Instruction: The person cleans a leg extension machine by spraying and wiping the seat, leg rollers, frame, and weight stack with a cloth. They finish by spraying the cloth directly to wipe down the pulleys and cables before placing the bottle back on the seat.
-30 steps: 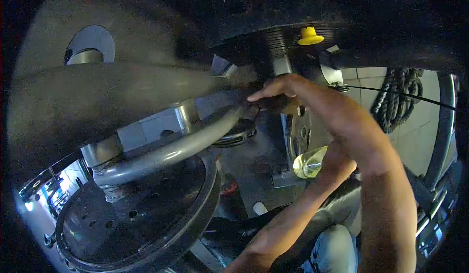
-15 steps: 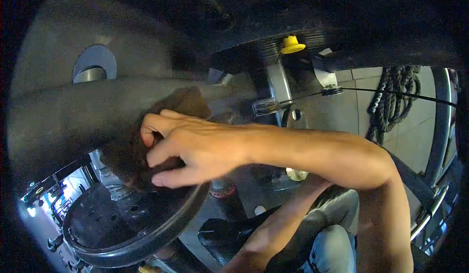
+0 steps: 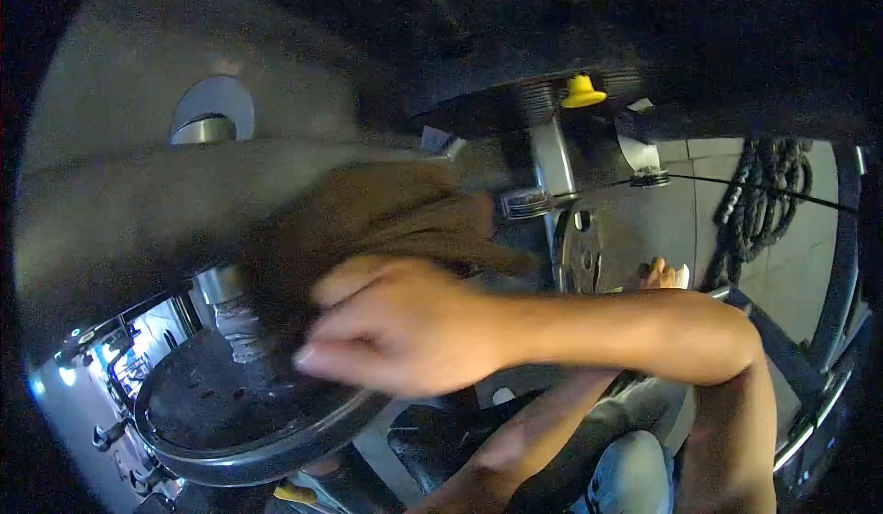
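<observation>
My right hand (image 3: 405,325) is closed on a dark brown cloth (image 3: 377,211), smeared by motion, with the thumb on the lower side. The cloth lies along a thick grey padded roller or beam (image 3: 120,215) and trails out to the right of the hand. My left arm crosses beneath the right forearm. Part of my left hand (image 3: 660,273) shows above that forearm, its fingers curled beside a small white piece (image 3: 682,277) I cannot make out.
A round black disc (image 3: 221,404) with a thick rim stands below the beam on a metal post. A yellow knob (image 3: 582,92), pulleys (image 3: 526,203) and a taut black cable sit ahead. A thick rope (image 3: 763,201) hangs at the right, near metal frame tubes.
My right hand has shifted right and slightly down, drawing the cloth along the beam; more of the cloth shows. My left hand has come into view beyond the right forearm. The view has shifted slightly.
</observation>
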`<state>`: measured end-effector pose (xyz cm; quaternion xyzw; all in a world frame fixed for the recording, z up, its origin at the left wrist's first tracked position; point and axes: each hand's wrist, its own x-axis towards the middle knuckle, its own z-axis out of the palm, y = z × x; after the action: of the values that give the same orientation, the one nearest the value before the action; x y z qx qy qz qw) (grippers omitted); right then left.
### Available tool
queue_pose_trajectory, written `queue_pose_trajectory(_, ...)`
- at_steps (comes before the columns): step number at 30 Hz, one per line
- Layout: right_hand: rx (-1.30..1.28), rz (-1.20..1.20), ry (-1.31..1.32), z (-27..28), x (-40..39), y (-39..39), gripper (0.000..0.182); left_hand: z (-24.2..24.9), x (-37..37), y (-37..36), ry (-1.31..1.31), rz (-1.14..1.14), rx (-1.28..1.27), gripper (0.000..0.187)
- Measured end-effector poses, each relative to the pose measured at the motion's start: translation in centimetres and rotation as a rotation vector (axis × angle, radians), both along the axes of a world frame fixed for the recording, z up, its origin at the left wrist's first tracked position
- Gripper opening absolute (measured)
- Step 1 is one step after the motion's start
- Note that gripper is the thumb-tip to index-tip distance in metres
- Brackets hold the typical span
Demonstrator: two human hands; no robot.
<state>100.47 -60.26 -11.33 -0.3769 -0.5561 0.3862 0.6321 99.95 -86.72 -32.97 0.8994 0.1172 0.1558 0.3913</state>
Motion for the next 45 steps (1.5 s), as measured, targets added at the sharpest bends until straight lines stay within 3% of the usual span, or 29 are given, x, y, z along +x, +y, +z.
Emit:
queue_pose_trajectory(1,0.007,0.093,0.115,0.9,-1.3,1.6,0.034,0.6,-0.1,0.4,0.019,-0.021,-0.039,0.052)
queue_pose_trajectory(4,-0.177,0.423,-0.072,1.3,1.9,3.3,0.039,2.5,-0.8,2.6,0.086,-0.064,-0.209,0.052)
queue_pose_trajectory(5,-0.091,0.306,-0.181,0.1,1.9,2.7,0.042,3.4,-1.1,3.6,0.109,-0.077,-0.289,0.051)
queue_pose_trajectory(8,-0.183,0.312,-0.223,-3.5,4.1,-0.2,0.044,5.6,-1.1,5.2,0.209,-0.129,-0.603,0.051)
queue_pose_trajectory(10,-0.309,0.302,-0.05,-5.9,4.8,-2.1,0.051,6.4,-0.8,5.9,0.311,-0.156,-0.769,0.05)
queue_pose_trajectory(12,-0.381,0.352,-0.284,-6.7,7.2,-2.8,0.052,6.7,0.2,6.2,0.299,-0.151,-0.625,0.05)
queue_pose_trajectory(13,-0.556,0.349,-0.579,-8.7,8.4,-4.2,0.052,6.3,0.8,5.8,0.149,-0.054,-0.363,0.039)
queue_pose_trajectory(14,-0.73,0.337,-0.879,-10.8,9.8,-5.8,0.053,6.6,1.5,6.2,0.242,-0.128,-0.33,0.037)
queue_pose_trajectory(16,-0.962,0.33,-0.449,-9.8,13.0,-8.1,0.058,7.7,2.9,7.3,0.421,-0.256,-0.264,0.035)
queue_pose_trajectory(18,-1.059,-0.064,-0.151,-8.8,14.3,-10.1,0.061,8.1,2.9,7.0,0.329,-0.213,-0.195,0.03)
queue_pose_trajectory(20,-1.152,-0.065,0.148,-6.5,14.3,-10.1,0.06,9.5,2.4,8.0,0.298,-0.152,-0.222,0.028)
queue_pose_trajectory(21,-1.19,-0.067,0.298,-5.8,14.0,-10.1,0.06,10.6,3.3,9.0,0.516,-0.362,-0.201,0.032)
queue_pose_trajectory(22,-1.13,-0.007,0.148,-6.0,12.7,-10.3,0.057,9.5,2.9,8.1,0.483,-0.301,-0.289,0.028)
queue_pose_trajectory(23,-0.848,0.235,-0.194,-5.2,11.9,-8.8,0.053,7.5,2.4,6.3,0.449,-0.243,-0.377,0.025)
queue_pose_trajectory(24,-0.583,0.325,-0.263,-5.9,9.7,-7.9,0.046,6.4,1.8,5.2,0.372,-0.227,-0.478,0.031)
queue_pose_trajectory(25,-0.352,0.223,-0.244,-7.2,6.3,-7.5,0.035,5.7,1.1,4.6,0.269,-0.22,-0.635,0.037)
queue_pose_trajectory(27,-0.17,0.166,-0.833,-9.7,1.5,-6.7,0.024,4.6,0.2,3.4,0.103,-0.225,-0.8,0.049)
queue_pose_trajectory(31,-0.197,0.165,-0.912,-9.2,1.8,-7.5,0.027,2.2,1.0,0.4,-0.043,0.022,0.035,0.048)
queue_pose_trajectory(34,-0.415,0.108,-0.696,-10.0,3.6,-8.8,0.034,1.2,0.9,0.1,0.007,0.03,-0.058,0.047)
queue_pose_trajectory(35,-0.559,0.162,-0.623,-9.5,5.6,-8.9,0.039,4.3,0.5,3.1,0.159,-0.078,-0.144,0.046)
queue_pose_trajectory(37,-0.784,-0.109,-0.47,-6.1,9.4,-9.8,0.033,3.7,0.7,3.5,0.182,-0.029,-0.308,0.036)
queue_pose_trajectory(38,-0.937,-0.155,-0.477,-3.3,11.7,-9.9,0.034,6.4,1.8,6.0,0.37,-0.116,-0.41,0.038)
queue_pose_trajectory(39,-0.795,-0.353,-0.629,-4.1,13.4,-11.7,0.035,9.3,2.9,8.7,0.567,-0.199,-0.487,0.041)
queue_pose_trajectory(42,-0.855,-0.703,-0.742,0.2,16.2,-14.8,0.038,8.8,3.3,7.9,0.371,-0.1,-0.339,0.032)
queue_pose_trajectory(43,-0.867,-0.778,-0.8,1.3,16.2,-15.3,0.035,10.6,2.8,9.3,0.259,-0.022,-0.305,0.033)
queue_pose_trajectory(44,-0.876,-0.851,-0.856,2.4,16.1,-16.0,0.033,11.7,2.9,10.2,0.343,-0.087,-0.28,0.032)
queue_pose_trajectory(45,-0.869,-0.917,-0.782,2.2,16.0,-17.1,0.029,13.3,2.5,11.4,0.27,-0.024,-0.302,0.032)
